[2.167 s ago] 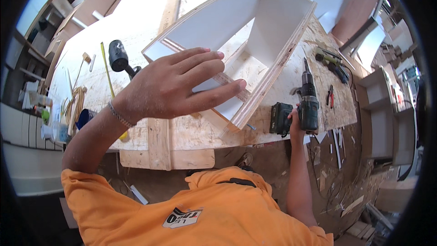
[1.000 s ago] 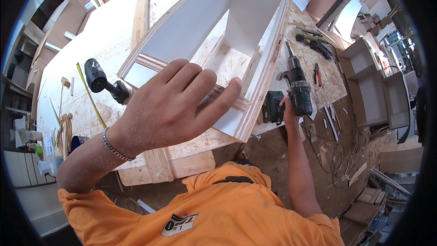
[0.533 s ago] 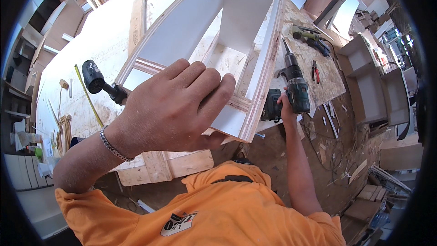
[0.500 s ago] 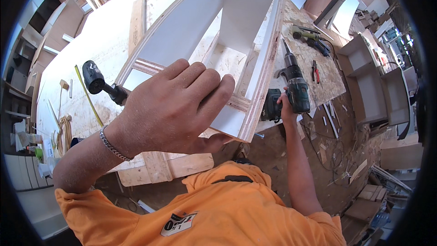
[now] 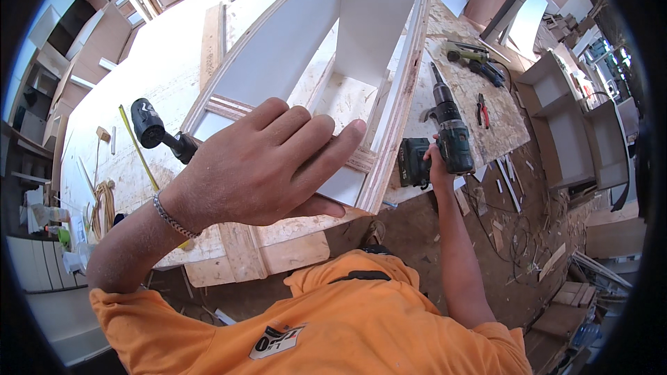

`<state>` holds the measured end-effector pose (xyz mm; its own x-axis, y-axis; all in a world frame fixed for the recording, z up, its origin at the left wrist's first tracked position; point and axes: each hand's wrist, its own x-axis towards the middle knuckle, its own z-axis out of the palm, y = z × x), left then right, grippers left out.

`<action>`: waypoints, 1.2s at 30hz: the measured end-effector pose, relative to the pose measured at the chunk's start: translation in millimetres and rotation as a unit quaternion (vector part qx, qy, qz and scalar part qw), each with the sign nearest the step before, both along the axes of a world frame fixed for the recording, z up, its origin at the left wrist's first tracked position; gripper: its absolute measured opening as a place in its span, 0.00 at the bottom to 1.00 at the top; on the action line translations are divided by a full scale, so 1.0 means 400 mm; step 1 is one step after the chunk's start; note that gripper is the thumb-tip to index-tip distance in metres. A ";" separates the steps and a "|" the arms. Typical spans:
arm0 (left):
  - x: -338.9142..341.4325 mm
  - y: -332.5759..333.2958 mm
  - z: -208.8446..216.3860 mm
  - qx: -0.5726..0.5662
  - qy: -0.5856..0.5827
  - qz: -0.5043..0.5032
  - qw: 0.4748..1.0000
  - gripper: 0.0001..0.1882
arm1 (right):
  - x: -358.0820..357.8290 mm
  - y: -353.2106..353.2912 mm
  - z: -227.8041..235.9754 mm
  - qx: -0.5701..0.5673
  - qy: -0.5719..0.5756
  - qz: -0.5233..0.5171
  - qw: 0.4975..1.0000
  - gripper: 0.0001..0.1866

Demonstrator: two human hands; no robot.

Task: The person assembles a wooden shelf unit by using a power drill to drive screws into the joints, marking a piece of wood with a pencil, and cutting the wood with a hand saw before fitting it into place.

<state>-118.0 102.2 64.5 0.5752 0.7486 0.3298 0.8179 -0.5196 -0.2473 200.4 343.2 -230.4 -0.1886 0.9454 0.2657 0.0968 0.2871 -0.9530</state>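
Note:
A tall, open plywood box (image 5: 278,55) with white inner faces stands on the worktable. My left hand (image 5: 260,160) covers its near end with curled fingers; the index finger is straighter, and the thumb lies along the near edge. Their contact with the box is mostly hidden behind the hand. To the right of the box, my right hand (image 5: 438,165) is closed round the handle of a dark green and black cordless drill (image 5: 455,140), whose bit points away from me. A black tool (image 5: 148,123) with a rounded end sticks out from behind my left hand, its other end hidden.
Pliers with red handles (image 5: 483,111) and a green power tool (image 5: 467,54) lie right of the drill. A yellow strip (image 5: 139,149) and a coil of cord (image 5: 103,205) are at the left. Offcuts and cables litter the floor (image 5: 504,236); an open cabinet (image 5: 566,121) stands beyond.
My left index finger has straightened outward, and its tip shows more. The left hand has shifted slightly against the box. The view has moved a little; my right hand still holds the drill.

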 end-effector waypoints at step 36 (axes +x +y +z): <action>0.006 0.001 0.018 0.007 0.028 -0.002 1.000 0.40 | -0.003 0.002 -0.002 0.001 -0.009 0.009 1.000 0.12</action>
